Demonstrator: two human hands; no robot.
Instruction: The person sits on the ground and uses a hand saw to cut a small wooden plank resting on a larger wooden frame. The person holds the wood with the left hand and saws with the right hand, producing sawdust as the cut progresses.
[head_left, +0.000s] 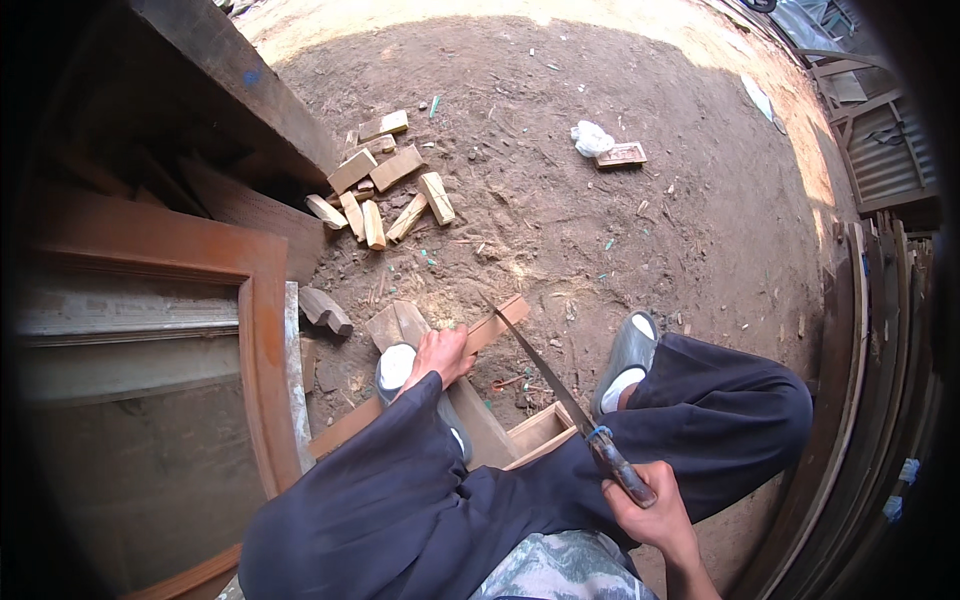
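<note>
Outdoors, a wooden frame (265, 350) sits left of scattered blocks (398, 167) on dirt (720, 230); the left hand (443, 355) clamps a wood strip (498, 322), a saw (555, 380) crosses its far end, contact unclear, and the right hand (648, 505), well apart, wraps the handle (620, 470).

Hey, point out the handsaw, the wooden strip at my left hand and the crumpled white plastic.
Handsaw (565, 397), head view: on the blade.
Wooden strip (486, 332), head view: on its upper face, near the far end.
Crumpled white plastic (591, 138), head view: on its middle.
</note>
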